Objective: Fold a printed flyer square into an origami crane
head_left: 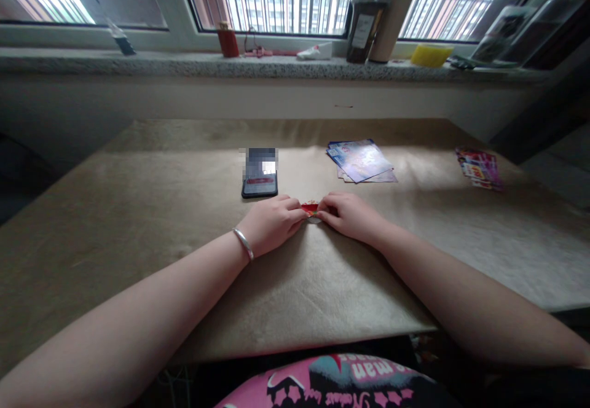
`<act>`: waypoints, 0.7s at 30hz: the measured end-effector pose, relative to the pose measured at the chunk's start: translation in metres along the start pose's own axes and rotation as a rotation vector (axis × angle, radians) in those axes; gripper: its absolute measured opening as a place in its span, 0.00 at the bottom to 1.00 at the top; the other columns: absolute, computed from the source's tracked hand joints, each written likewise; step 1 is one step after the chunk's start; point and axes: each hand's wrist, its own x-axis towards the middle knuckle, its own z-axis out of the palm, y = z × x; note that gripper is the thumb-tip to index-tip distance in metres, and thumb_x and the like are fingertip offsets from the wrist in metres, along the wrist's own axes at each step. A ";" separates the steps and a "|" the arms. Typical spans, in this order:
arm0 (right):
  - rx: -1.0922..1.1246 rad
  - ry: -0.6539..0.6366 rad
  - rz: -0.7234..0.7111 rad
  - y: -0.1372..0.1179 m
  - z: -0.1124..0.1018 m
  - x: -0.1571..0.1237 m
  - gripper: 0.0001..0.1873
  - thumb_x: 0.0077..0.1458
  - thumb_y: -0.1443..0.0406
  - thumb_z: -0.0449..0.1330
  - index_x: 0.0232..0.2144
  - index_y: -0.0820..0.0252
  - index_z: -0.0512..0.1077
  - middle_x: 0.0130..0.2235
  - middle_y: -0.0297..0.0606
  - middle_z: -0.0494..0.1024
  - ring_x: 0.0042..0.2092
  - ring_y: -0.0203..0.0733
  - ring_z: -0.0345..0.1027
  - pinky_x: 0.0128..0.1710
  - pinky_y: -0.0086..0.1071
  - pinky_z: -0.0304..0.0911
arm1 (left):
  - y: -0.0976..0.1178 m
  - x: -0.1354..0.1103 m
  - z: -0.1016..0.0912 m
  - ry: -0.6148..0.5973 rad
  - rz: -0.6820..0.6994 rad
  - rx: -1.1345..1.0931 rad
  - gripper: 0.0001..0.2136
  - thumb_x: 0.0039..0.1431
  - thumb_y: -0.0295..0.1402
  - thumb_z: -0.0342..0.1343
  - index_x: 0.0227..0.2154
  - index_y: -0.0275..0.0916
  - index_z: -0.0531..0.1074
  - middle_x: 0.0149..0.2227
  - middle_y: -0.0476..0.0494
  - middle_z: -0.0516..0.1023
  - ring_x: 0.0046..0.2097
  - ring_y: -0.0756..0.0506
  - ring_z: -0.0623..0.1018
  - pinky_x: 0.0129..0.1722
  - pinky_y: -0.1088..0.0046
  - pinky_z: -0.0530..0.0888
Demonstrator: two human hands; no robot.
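A small folded piece of red patterned paper [310, 209] lies on the table between my hands, with a pale edge on the near side. My left hand [273, 220], with a silver bangle on its wrist, pinches its left end. At the right end the fingers of my right hand [348, 212] are closed on the same paper. My fingertips hide part of it, so its full shape cannot be made out. Just beyond my left hand lies a dark phone [259, 188] with its screen lit and partly blurred out.
Printed square sheets [364, 161] lie in a loose pile beyond my right hand. Several colourful cards [480, 169] are fanned out at the far right of the tan table [115, 223]. On the windowsill [175, 67] stand a red container [227, 40], a dark jar [364, 30] and a yellow item [431, 55].
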 end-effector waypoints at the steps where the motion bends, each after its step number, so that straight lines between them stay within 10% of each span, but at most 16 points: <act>1: -0.006 0.001 0.022 -0.001 0.000 0.000 0.06 0.54 0.66 0.56 0.27 0.60 0.72 0.29 0.37 0.74 0.30 0.36 0.64 0.31 0.29 0.56 | 0.000 0.000 0.000 0.007 0.004 0.003 0.09 0.62 0.30 0.48 0.39 0.39 0.74 0.34 0.45 0.75 0.37 0.48 0.73 0.37 0.73 0.71; 21: -0.122 -0.018 0.162 -0.002 0.000 0.004 0.11 0.53 0.59 0.56 0.23 0.58 0.70 0.29 0.37 0.76 0.30 0.38 0.66 0.28 0.30 0.54 | 0.004 0.000 -0.005 -0.057 0.052 0.116 0.12 0.63 0.30 0.48 0.47 0.42 0.72 0.36 0.45 0.75 0.36 0.47 0.70 0.32 0.74 0.69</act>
